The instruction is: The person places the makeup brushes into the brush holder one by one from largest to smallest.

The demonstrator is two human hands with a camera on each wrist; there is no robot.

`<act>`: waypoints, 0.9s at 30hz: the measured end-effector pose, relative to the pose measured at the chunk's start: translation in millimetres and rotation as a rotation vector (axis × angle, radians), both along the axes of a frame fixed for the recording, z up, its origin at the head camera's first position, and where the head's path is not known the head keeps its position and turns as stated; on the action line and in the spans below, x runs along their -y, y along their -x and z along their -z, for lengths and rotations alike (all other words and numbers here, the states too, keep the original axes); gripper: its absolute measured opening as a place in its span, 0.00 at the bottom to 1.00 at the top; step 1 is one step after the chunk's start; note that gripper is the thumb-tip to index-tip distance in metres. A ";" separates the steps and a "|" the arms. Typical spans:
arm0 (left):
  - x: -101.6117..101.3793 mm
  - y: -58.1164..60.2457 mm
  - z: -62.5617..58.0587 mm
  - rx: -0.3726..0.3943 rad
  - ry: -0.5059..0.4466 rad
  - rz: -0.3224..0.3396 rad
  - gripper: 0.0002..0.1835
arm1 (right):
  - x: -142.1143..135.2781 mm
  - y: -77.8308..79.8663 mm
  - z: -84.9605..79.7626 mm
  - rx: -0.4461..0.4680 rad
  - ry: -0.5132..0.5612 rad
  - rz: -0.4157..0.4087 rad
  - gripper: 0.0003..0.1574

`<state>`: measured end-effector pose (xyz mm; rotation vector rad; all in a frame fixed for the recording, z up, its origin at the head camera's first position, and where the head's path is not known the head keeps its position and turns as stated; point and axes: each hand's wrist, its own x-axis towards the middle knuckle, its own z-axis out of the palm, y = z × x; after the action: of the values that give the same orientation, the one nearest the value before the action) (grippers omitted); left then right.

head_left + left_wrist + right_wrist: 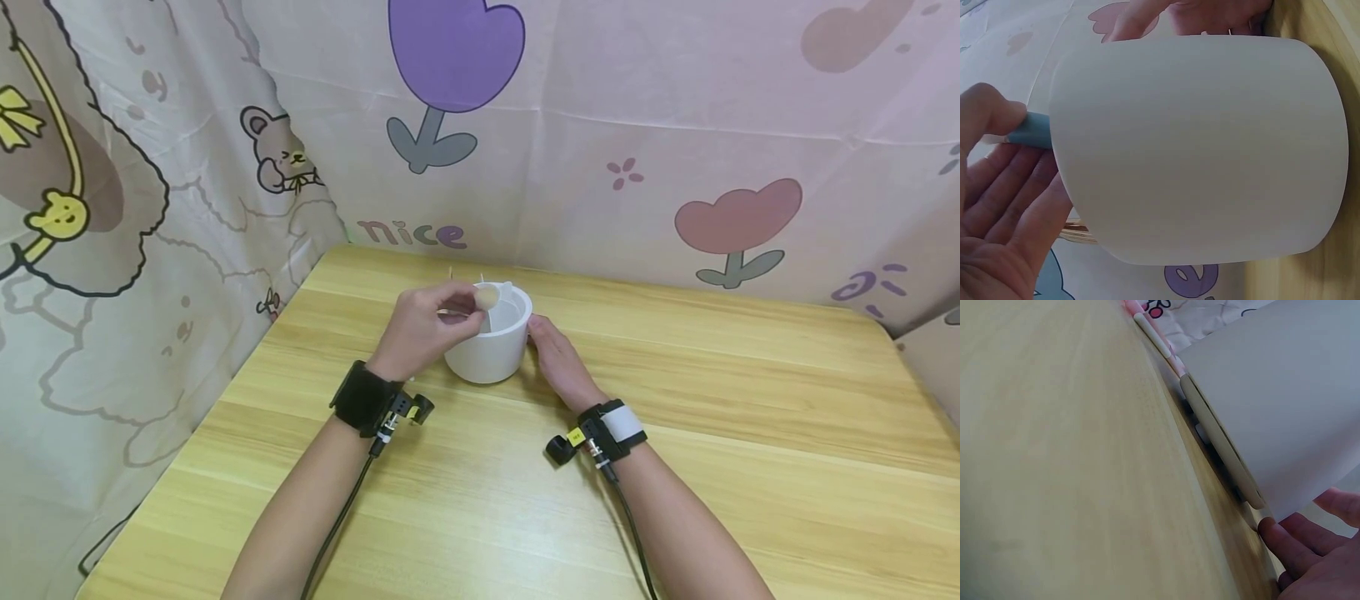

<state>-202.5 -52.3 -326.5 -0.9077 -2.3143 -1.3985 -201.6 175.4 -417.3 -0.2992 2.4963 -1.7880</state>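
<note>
wooden table (750, 375) | printed curtain (570, 200) behind | purple motif (855, 286), perhaps a sun

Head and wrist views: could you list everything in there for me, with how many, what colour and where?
Container: 1, white, on the table between the hands
Held item: 1, blue in the left wrist view, at the container
Thin strips: several, tan, beside the container
Slim item: count unclear, pink and white, beyond the container
Table: 1, light wood, underneath
Printed cloth: panel count unclear, pale, behind and at left
Wristbands: 2, black, one per wrist
Small cameras: 2, black, on the wristbands
Cables: at least 2, black, along the forearms
Left hand: 1, bare, pinching the held item
Right hand: 1, bare, touching the container's side
</note>
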 end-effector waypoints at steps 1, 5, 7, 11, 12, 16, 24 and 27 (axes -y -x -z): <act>0.2 0.2 0.1 -0.002 0.001 0.001 0.08 | 0.1 0.1 0.0 0.001 0.001 -0.001 0.37; 0.7 0.7 0.8 -0.001 -0.008 0.005 0.08 | 0.6 0.0 -0.2 0.012 -0.009 -0.001 0.40; 0.5 0.3 0.7 0.002 -0.012 0.003 0.08 | 0.8 0.1 0.2 0.025 -0.023 0.008 0.43; -0.3 0.2 1.2 0.012 -0.016 -0.003 0.10 | 0.8 0.4 1.0 0.047 -0.044 0.027 0.48; -0.4 0.2 1.3 0.016 -0.016 -0.006 0.10 | 0.8 0.6 1.3 0.047 -0.045 0.029 0.48; 0.3 0.3 1.5 0.021 -0.006 -0.015 0.09 | 0.9 1.2 2.3 0.037 -0.037 0.022 0.49; 1.9 1.2 1.0 0.010 0.031 -0.010 0.10 | 1.3 1.2 1.8 0.022 -0.025 0.010 0.47; 0.5 -6.7 -8.4 0.035 0.026 -0.011 0.11 | 1.7 1.0 1.8 0.016 -0.022 0.013 0.47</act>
<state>-195.8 -52.7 -318.1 -0.8833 -2.3644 -1.3943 -202.7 173.7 -419.0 -0.2672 2.5111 -1.7595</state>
